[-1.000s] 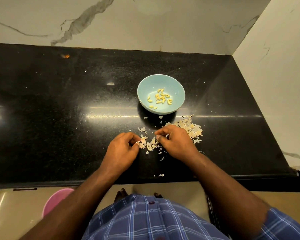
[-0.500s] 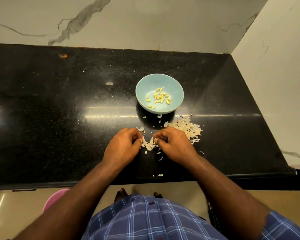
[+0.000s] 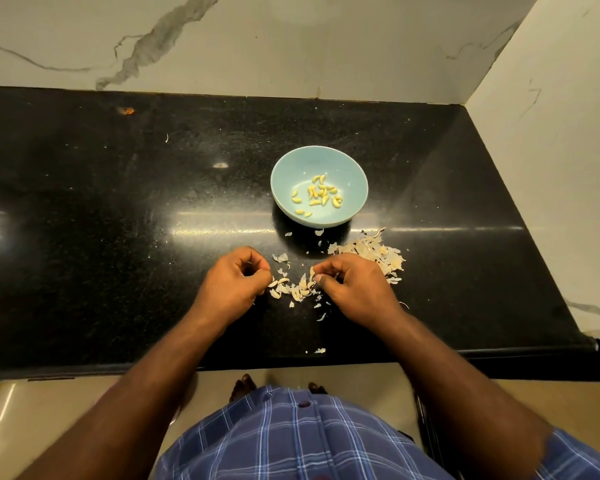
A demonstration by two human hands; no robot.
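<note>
Both flank garlic pile: right hand pinching peel; left hand grip unclear.

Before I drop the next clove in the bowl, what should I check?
1. The bowl stands upright just beyond both hands: ok.
2. Room left: the peeled cloves cover only its bottom: ok.
3. The right hand pinches a garlic piece: ok.
4. That piece is fully peeled: cannot tell.
5. The left hand holds something: cannot tell, its fingers are curled.
6. The skins pile lies on the counter, outside the bowl: ok.
</note>
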